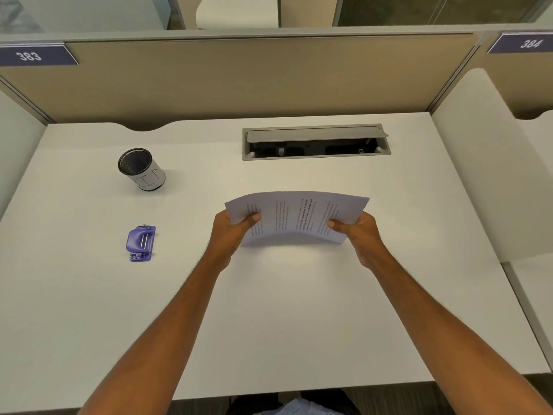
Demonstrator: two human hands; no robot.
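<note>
Here, the left hand pinches the left end of the paper with its thumb on top. The right hand pinches the right end the same way. The other fingers are under the paper, so they are hidden. The paper is held over the middle of the desk and bends up in the middle like a small hill. It has print on it, but the words are too small to read. I cannot tell how many sheets there are. Far on the left stands a black mesh cup. Nearer on the left lies a purple hole punch. At the far side, an open slot in the desk is dark inside.
</note>
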